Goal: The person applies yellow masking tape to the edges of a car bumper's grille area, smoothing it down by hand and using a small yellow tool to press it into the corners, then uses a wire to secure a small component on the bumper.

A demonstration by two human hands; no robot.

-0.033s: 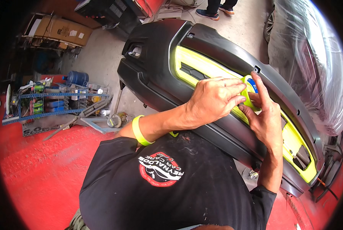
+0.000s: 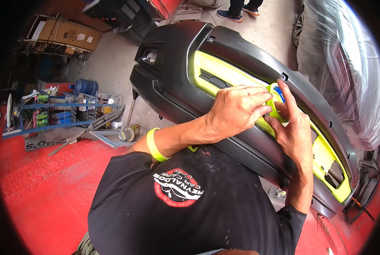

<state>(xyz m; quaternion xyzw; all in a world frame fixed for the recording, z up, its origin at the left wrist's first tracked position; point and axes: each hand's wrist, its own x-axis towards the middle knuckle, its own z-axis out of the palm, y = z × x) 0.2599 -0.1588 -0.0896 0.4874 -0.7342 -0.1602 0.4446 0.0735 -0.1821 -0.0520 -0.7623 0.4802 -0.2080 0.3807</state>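
Observation:
A black car bumper lies in front of me, its grille strip covered in bright yellow-green tape. Over this strip, both hands meet at a roll of yellow-green tape with a blue inner core. My left hand pinches the roll's near-left side between fingers and thumb. My right hand grips its right side, thumb below and index finger stretched toward the bumper's upper edge. Around my left forearm sits a yellow-green band.
A wire rack with bottles and a blue water jug stands at left. Plastic sheeting drapes a vehicle at right. At the top, another person's shoes are on the floor. Cardboard boxes sit at far left.
The tape roll has turned very slightly between my hands. Hands, arms and bumper hold the same places.

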